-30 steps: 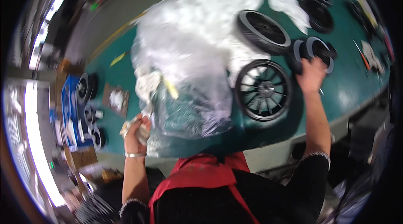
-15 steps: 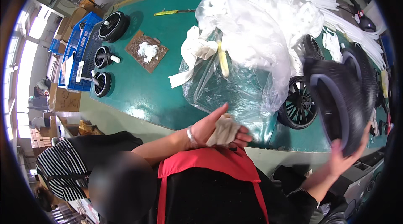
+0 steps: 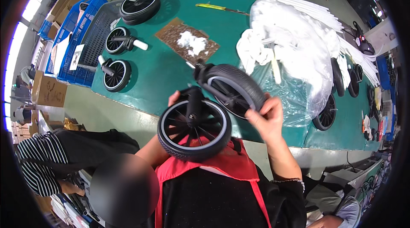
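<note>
Close to my apron, a black spoked wheel [image 3: 223,134] with a grey rim ring and a black fork is held up in front of me. My left hand [image 3: 173,98] grips it from behind; most of that hand is hidden by the wheel, with fingertips showing beside the fork. My right hand [image 3: 270,119] pinches the tyre of a second wheel [image 3: 245,83], also with a fork, which is tilted over the table just beyond the first. Past it lies a brown board [image 3: 171,33] bearing a white crumpled wad [image 3: 192,43].
On the green table [image 3: 145,68], several wheels, including one large wheel [image 3: 140,6], stand left beside blue crates [image 3: 64,68]. White cloth and clear plastic [image 3: 290,36] are heaped right, near another spoked wheel [image 3: 326,112]. A yellow-handled cutter [image 3: 211,6] lies at the back. A person in stripes [image 3: 40,155] is at left.
My right hand has brought the wheels from the right to in front of me. My left hand, which held a pale cloth, now grips one wheel; the cloth is out of sight. The view has shifted.
</note>
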Motion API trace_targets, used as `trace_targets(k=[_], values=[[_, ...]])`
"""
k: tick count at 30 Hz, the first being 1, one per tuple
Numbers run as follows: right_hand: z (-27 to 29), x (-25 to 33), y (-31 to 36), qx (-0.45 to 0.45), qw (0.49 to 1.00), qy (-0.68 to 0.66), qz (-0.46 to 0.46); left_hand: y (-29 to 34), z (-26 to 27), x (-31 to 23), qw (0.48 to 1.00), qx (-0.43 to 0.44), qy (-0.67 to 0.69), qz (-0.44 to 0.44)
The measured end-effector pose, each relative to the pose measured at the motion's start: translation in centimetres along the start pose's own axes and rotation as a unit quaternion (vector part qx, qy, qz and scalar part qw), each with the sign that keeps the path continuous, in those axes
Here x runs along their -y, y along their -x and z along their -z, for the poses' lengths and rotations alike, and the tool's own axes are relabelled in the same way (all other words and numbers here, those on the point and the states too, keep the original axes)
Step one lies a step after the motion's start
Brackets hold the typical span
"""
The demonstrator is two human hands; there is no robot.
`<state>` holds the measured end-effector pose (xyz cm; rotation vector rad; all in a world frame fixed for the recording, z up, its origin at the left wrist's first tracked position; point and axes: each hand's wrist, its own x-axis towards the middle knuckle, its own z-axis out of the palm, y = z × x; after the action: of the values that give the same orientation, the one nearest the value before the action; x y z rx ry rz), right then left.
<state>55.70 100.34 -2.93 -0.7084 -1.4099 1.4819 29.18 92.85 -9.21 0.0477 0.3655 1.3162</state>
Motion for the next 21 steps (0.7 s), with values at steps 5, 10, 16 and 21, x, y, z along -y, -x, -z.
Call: trace_targets(k=[5,10,16,21], values=[[2.5,-7.4,2.0,-0.218,0.964,0.013,-0.153,6.4,3.5,-8.8,0.986,-0.095,-0.001,-0.135],[4.4,-6.7,3.4,-0.116,0.828,0.546,-0.047,10.9,4.4,-12.1,0.962,-0.181,-0.067,-0.191],[-3.6,-9.1,-1.0,0.083,0.728,0.674,-0.094,7.8,4.4,-11.5,0.971,-0.204,-0.089,-0.084],[-0.4,-11.4,-3.9,0.050,0.699,0.690,-0.184,3.4,2.2,-15.2,0.959,-0.235,-0.148,0.053]])
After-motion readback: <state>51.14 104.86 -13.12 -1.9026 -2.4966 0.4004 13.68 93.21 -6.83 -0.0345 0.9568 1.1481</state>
